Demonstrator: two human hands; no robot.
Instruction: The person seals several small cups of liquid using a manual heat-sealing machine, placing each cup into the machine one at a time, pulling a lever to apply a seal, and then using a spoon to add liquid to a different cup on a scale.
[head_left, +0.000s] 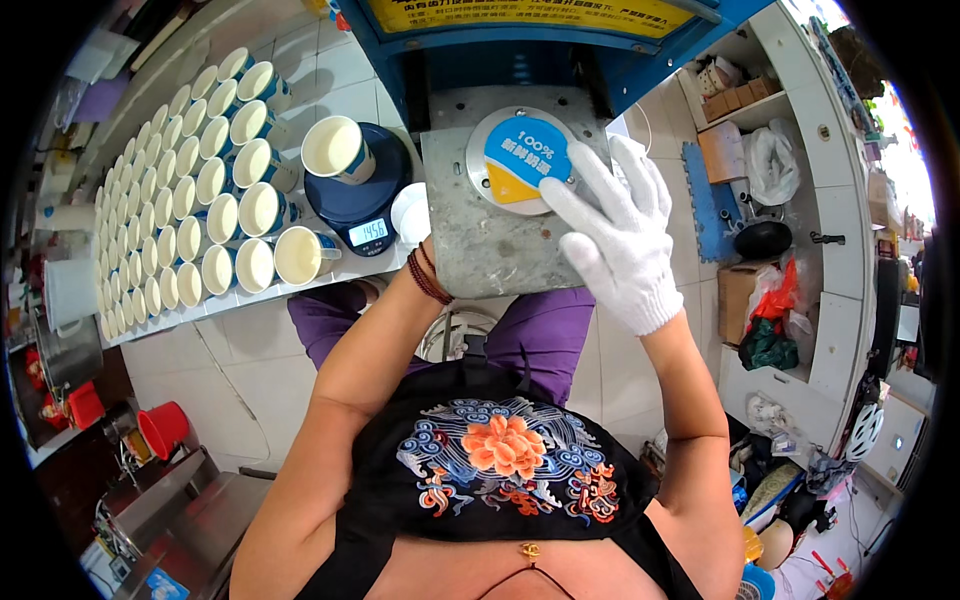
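In a white knitted glove, my right hand (626, 225) has its fingers spread, the fingertips at the right edge of a round blue-and-yellow lid (517, 154). The lid bears writing and lies on a round metal ring (480, 180) in the grey metal plate (480, 255) of a blue sealing machine (495, 64). What is under the lid is hidden. My left forearm, with a dark bead bracelet (429, 279) at the wrist, goes below the plate's left edge; the plate hides my left hand, so I cannot see what it touches.
Left of the plate, a paper cup (334, 150) stands on a digital kitchen scale (367, 199), beside a white round object (411, 214). Rows of paper cups (259, 206) fill the white table (300, 281); the nearest has a clear handle over its rim. Cabinets (829, 150) stand right.
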